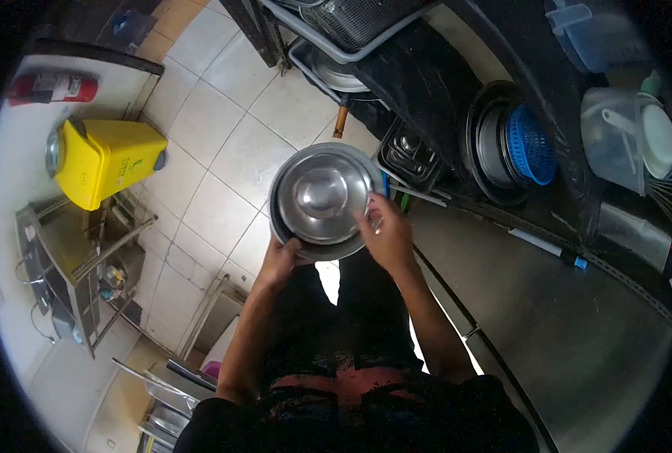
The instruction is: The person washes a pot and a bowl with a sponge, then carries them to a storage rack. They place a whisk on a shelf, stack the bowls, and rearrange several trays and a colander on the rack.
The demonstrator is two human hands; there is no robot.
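Note:
A stack of round metal bowls is in front of my body, over the tiled floor. A smaller shiny bowl sits inside a larger grey one. My left hand is closed on the lower left rim of the larger bowl. My right hand has its fingers curled at the right rim of the inner bowl, thumb and index pinched on that edge.
A yellow bin and a metal cart are at the left. At the right are a shelf with basins, a blue basket, a clear plastic container and a steel surface. A wooden-handled pan sticks out above the bowls.

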